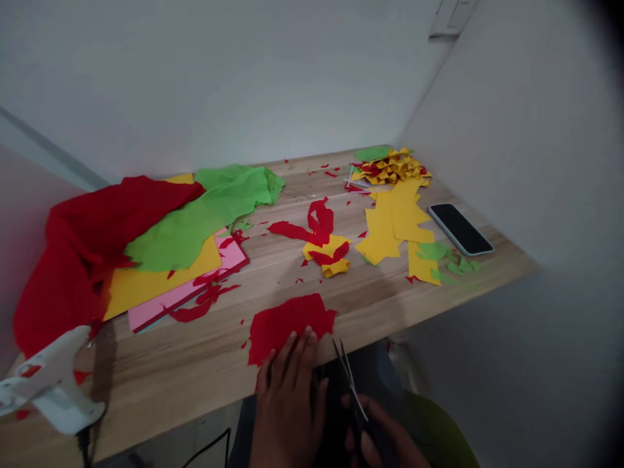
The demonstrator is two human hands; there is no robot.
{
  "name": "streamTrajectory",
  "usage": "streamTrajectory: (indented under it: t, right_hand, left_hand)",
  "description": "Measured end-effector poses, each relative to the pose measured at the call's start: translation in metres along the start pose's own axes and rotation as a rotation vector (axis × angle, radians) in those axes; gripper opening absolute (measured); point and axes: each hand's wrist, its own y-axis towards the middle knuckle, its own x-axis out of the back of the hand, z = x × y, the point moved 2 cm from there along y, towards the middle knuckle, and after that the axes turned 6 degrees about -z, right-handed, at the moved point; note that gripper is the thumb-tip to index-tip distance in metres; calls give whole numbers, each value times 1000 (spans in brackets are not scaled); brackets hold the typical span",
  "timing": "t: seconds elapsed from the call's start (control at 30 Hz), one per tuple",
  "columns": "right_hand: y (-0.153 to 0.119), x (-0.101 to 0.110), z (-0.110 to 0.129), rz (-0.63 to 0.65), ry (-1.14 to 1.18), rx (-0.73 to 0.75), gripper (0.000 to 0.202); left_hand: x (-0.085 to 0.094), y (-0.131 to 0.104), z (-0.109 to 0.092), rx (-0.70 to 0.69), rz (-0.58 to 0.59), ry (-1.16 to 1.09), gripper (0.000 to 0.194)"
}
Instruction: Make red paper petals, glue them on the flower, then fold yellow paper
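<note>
A piece of red crepe-like paper [287,318] lies at the table's front edge. My left hand [287,390] rests flat on its lower part, fingers stretched out and nothing gripped. To the right, just off the table edge, my right hand [377,429] is closed round the handles of a pair of scissors [347,367]. The blades point up toward the paper's right corner, slightly parted and apart from it. Beyond the paper sits a small yellow folded piece [336,266] with red strips [320,224] on and around it.
Red sheet [112,214], green sheet [229,188] and stacked coloured paper [156,292] lie at left. A white glue gun [63,383] with a cord stands front left. Yellow cutouts [394,218], a fringed yellow-red piece [394,168] and a phone [461,229] are at right, near the wall.
</note>
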Motion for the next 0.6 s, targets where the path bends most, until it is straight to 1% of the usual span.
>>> streamTrajectory:
  t: [0.07,0.13,0.23,0.43,0.6]
  right_hand:
    - [2,-7,4,32,0,-8,69]
    - [6,-13,9,60,-5,-22,73]
    - [12,-16,16,37,-14,-41,73]
    - [11,-13,20,49,-78,-52,67]
    - [14,-17,17,-19,-100,-24,64]
  left_hand:
    - [1,-1,0,15,-18,5,75]
    - [2,0,1,22,-35,21,66]
    - [4,1,1,2,-56,26,54]
    - [7,4,0,5,-65,-25,48]
    - [12,9,-4,82,-171,-147,39]
